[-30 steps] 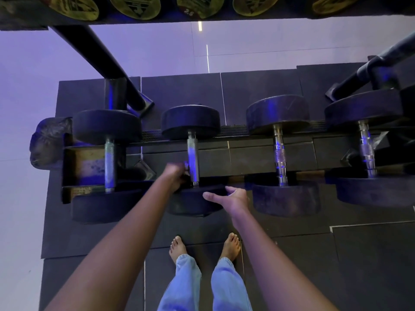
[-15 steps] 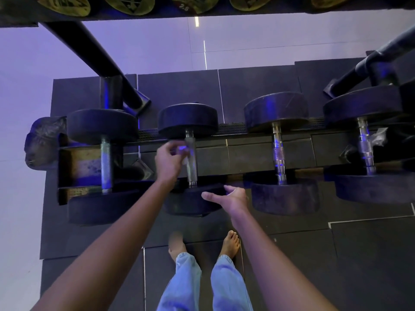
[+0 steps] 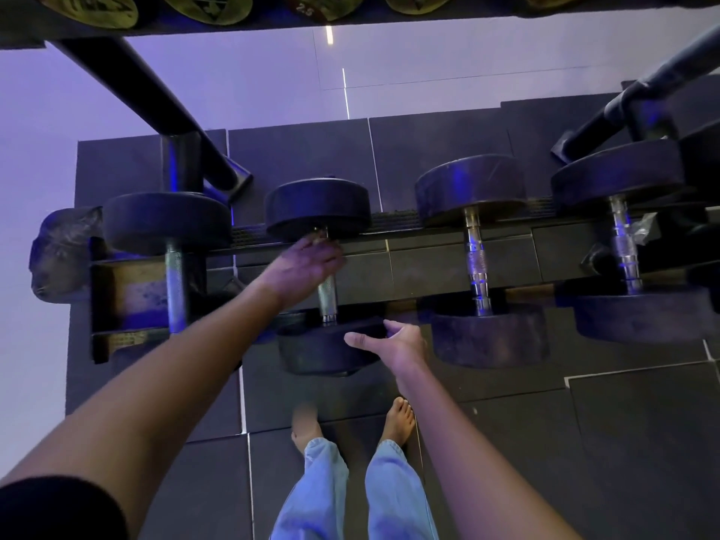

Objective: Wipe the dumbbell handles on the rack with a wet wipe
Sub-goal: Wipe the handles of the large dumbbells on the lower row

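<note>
Several black dumbbells lie across a low rack (image 3: 428, 267) with their metal handles pointing away from me. My left hand (image 3: 304, 263), blurred by motion, wraps the far part of the second dumbbell's handle (image 3: 327, 298), close to its far head (image 3: 317, 206). The wet wipe is hidden under that hand. My right hand (image 3: 397, 344) is relaxed with the thumb out and rests against the near head (image 3: 319, 352) of the same dumbbell. The handles of the first dumbbell (image 3: 175, 290), third dumbbell (image 3: 477, 267) and fourth dumbbell (image 3: 625, 251) are bare.
A slanted black rack post (image 3: 128, 79) rises at the left and another post (image 3: 643, 99) at the right. An upper shelf holds yellow-marked weights (image 3: 214, 9). My bare feet (image 3: 397, 422) stand on dark floor mats just before the rack.
My left hand has slid along the second dumbbell's handle from its near end to its far end. My right hand has stayed at the near head.
</note>
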